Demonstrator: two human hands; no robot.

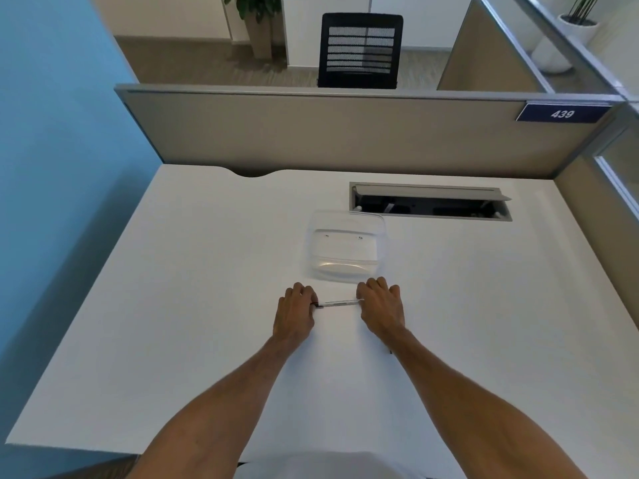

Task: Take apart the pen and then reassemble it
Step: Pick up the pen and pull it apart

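Head view: pen (338,302) held level just above the white desk (193,305), immediately in front of a clear plastic tray (345,250). Left hand (295,314) pinches its dark end; right hand (380,309) closes on the opposite end. Counter-rotating gently along the axis, without bending, should best separate the barrel.

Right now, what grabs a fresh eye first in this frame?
Two bare forearms reach up the white desk, the left hand and right hand each pinching one end of a slim pen held level between them. Just beyond sits a clear plastic container, with an open cable hatch behind it to the right.
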